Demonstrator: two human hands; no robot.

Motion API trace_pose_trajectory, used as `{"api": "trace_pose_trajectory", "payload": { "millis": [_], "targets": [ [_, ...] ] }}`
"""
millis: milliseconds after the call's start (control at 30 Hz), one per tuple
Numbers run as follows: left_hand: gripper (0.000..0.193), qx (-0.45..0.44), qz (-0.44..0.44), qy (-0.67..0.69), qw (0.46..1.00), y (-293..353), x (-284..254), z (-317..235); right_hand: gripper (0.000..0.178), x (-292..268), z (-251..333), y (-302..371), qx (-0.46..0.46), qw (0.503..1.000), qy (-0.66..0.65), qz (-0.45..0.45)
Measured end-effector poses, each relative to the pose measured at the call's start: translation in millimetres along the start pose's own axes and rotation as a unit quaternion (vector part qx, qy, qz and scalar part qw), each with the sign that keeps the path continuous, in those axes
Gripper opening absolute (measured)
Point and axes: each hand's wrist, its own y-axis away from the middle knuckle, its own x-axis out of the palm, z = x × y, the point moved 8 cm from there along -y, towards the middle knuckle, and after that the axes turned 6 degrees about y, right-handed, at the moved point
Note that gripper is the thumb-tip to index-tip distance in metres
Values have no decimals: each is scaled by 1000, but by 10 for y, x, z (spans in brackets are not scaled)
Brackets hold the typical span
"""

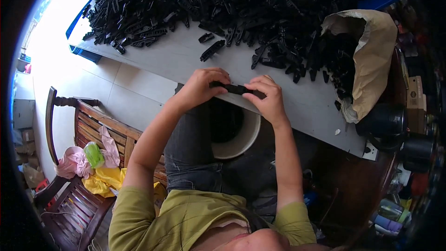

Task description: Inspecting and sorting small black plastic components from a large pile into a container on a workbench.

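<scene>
Both my hands grip one slim black plastic part (236, 89) just over the near edge of the grey table (186, 60). My left hand (202, 86) pinches its left end between thumb and fingers. At the other end my right hand (268, 95) is closed on it the same way. Fingers cover both ends, so its full shape is hidden. A single black part (212, 51) lies on the table just beyond my hands, in front of a large heap of similar black parts (186, 5).
Below the table edge stands a white bucket (253, 137) with dark contents. An open brown paper bag (378, 58) of black parts lies at the right. A wooden bench (111, 125) with cloths is at the left. Black containers (383, 121) stand by the table's right end.
</scene>
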Motion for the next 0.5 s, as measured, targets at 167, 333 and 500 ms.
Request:
{"api": "trace_pose_trajectory", "payload": {
  "millis": [167, 333, 500],
  "targets": [
    [23, 29, 14, -20, 999, 10, 61, -29, 28, 65, 86, 40, -1, 999, 12, -52],
    [24, 52, 14, -53, 997, 35, 74, -63, 22, -252, -264, 161, 80, 987, 27, -134],
    [20, 41, 30, -31, 998, 11, 84, -102, 22, -768, -757, 326, 215, 917, 224, -251]
  ]
}}
